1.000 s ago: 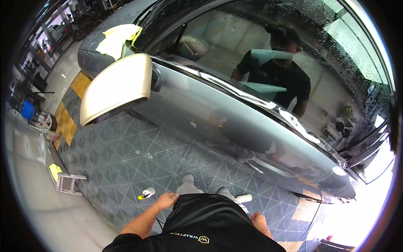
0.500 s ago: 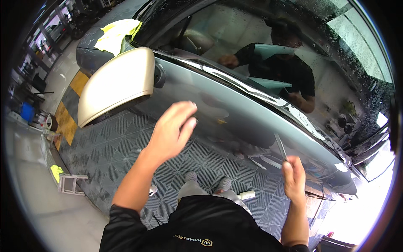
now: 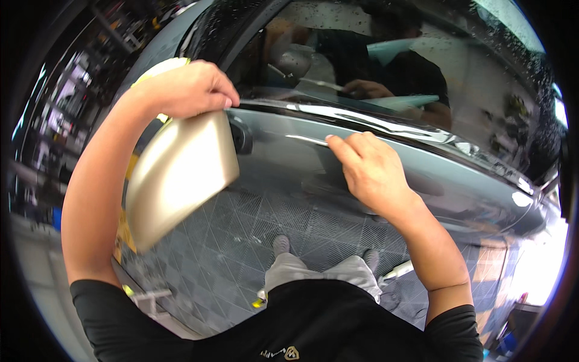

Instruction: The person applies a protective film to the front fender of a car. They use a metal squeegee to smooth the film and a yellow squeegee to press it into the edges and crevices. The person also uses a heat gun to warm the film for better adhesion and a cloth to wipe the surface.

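Observation:
My left hand (image 3: 202, 90) is curled just above the top inner edge of the cream side mirror (image 3: 181, 175), in front of a yellow cloth (image 3: 163, 65); whatever its fingers hold is hidden. My right hand (image 3: 368, 169) grips a slim silvery tool (image 3: 301, 138) with fingers closed, its tip pointing left toward the mirror, over the grey car door (image 3: 452, 181). Above the door runs the window trim (image 3: 338, 116) with glossy strips, below the dark side window (image 3: 482, 72), which shows droplets and reflections.
My feet (image 3: 281, 244) stand on grey grid floor tiles (image 3: 319, 223). A white cylindrical item (image 3: 398, 270) lies by my right foot. A metal step (image 3: 151, 297) is at the lower left, and dark workshop clutter (image 3: 66, 102) shows at the far left.
My hands have risen from beside my body; the left is now over the mirror, the right higher along the door with the slim tool. My view has shifted.

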A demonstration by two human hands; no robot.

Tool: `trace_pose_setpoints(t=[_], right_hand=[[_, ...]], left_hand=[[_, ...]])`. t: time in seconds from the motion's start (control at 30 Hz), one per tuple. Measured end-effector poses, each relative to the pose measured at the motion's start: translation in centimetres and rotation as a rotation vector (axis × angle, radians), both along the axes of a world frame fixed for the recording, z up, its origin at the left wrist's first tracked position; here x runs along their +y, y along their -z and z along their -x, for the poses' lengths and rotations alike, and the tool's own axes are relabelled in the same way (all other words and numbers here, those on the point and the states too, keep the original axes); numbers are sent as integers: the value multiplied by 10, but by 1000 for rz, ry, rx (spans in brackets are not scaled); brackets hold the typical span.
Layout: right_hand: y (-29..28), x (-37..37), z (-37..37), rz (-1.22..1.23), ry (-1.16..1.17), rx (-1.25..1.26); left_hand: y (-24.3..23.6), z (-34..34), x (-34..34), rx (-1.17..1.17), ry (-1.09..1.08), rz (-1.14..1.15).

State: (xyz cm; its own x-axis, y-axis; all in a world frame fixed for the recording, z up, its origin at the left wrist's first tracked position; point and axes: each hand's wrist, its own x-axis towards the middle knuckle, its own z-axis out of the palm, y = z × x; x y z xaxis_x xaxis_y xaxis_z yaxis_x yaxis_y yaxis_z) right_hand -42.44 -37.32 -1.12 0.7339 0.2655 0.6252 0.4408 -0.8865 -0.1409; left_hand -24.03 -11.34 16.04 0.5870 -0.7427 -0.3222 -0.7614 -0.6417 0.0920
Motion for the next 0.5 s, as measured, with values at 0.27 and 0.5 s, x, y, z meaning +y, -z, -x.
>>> trace_pose_setpoints(t=[0.27,0.5], right_hand=[[11,47,-35,41,113,-116],[19,50,-44,64,122,-210]], left_hand=[[24,-56,13,252,51,-248],[17,-60,5,125,-26,-450]])
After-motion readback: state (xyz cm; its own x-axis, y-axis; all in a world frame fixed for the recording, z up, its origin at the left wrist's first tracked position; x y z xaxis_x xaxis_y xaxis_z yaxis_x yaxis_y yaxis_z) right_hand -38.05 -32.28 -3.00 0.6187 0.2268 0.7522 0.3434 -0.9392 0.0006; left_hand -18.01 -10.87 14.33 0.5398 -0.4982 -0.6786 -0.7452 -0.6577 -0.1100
